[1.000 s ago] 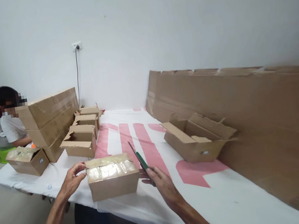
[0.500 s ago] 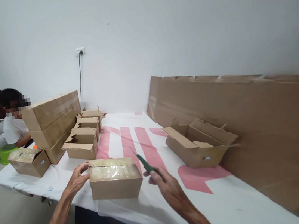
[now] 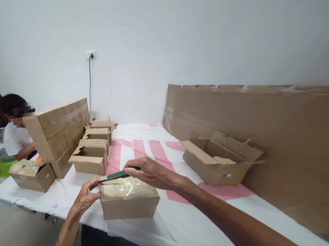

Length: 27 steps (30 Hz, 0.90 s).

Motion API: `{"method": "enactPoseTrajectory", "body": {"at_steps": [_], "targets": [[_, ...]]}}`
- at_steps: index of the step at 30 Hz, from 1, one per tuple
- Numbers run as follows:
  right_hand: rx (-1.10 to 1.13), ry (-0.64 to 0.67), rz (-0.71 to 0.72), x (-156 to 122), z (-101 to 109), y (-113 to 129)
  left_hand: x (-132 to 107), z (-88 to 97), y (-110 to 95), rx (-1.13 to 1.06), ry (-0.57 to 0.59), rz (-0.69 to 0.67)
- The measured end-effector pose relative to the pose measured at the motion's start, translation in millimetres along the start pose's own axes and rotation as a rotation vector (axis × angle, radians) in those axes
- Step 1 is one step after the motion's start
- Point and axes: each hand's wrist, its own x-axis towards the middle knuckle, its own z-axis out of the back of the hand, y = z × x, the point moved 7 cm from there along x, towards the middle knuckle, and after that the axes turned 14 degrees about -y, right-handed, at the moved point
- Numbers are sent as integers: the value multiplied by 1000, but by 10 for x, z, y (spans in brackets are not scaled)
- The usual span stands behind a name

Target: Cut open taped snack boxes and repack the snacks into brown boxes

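A taped cardboard box (image 3: 130, 205) sits near the table's front edge, clear tape shining along its top. My left hand (image 3: 86, 197) grips the box's left end, thumb and fingers apart around the corner. In my right hand (image 3: 147, 171) is a green-handled box cutter (image 3: 116, 174), closed in the fingers. Its blade points left, low over the far top edge of the box, close to my left fingers. Whether the blade touches the cardboard I cannot tell.
Open cardboard boxes (image 3: 88, 167) stand in a row at the left, beside stacked closed boxes (image 3: 53, 151). Another taped box (image 3: 33, 181) is at the left edge. To the right are an open box (image 3: 219, 176) and a large cardboard sheet (image 3: 278, 134). A person (image 3: 16, 136) sits beyond the stack.
My right hand has moved left from beside the box to above its top, and the box cutter has turned to point left. My left hand stays on the box.
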Motion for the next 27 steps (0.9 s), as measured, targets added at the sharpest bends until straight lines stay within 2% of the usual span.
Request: {"method": "enactPoseTrajectory", "body": {"at_steps": [6, 12, 20, 23, 27], "targets": [[-183, 53, -67, 75, 3, 15, 0, -3, 17, 1, 2, -11], [-307, 111, -64, 156, -18, 138, -3, -6, -12, 20, 7, -15], [-509, 214, 46, 307, -126, 192, 27, 43, 67, 63, 2, -2], [-569, 240, 47, 294, -21, 90, 37, 53, 98, 74, 23, -10], [-596, 273, -71, 167, 190, -132, 46, 46, 125, 105, 48, -28]]}}
